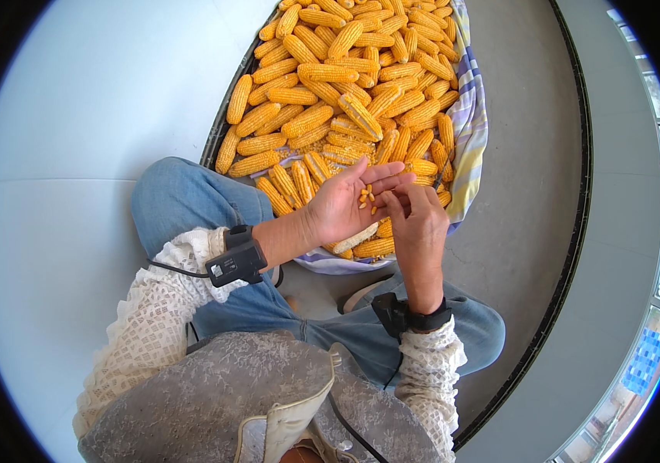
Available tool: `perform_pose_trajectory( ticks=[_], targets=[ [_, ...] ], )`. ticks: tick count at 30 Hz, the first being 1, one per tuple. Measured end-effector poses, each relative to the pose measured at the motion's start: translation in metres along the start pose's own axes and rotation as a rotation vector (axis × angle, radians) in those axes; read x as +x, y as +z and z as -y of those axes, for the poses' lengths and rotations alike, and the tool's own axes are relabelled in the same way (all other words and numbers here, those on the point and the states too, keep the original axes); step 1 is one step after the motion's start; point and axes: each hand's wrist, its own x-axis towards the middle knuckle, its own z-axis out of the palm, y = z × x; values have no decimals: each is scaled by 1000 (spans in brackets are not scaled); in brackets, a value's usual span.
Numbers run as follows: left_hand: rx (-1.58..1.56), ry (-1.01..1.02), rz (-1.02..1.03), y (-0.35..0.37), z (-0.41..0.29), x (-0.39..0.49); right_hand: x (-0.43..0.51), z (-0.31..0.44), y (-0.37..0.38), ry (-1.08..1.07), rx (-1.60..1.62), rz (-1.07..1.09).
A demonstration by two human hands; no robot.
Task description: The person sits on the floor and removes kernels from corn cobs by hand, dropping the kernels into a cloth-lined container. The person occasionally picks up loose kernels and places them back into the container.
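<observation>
My left hand is palm up over the near end of a heap of yellow corn cobs. Several loose corn kernels lie in its palm, and its fingers are spread. Over the fingers of the left hand is my right hand, its thumb and forefinger brought together; whether a kernel sits between them cannot be told. A bare whitish cob lies under my hands. Some cobs nearby, such as one beyond my fingers, have rows of kernels stripped off.
The heap rests on a striped cloth on a grey floor. A pale wall or panel stands on the left, another panel curves along the right. My jeans-clad knees flank the near end, and dark cables run from both wrist devices.
</observation>
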Motion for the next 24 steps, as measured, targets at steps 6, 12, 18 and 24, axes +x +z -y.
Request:
perform_pose_trajectory(
  ticks=[6, 12, 18, 24],
  targets=[
    [46, 29, -107, 3, 6, -1, 1, -7, 12, -91, 132, 7],
    [-4, 22, -98, 3, 4, -2, 2, -6, 6, 276, 900, 127],
    [38, 39, -80, -9, 4, 0, 8, -6, -6, 450, 1224, 154],
    [9, 40, -92, -10, 4, 2, 5, -7, -3, 481, 1213, 159]
  ],
)
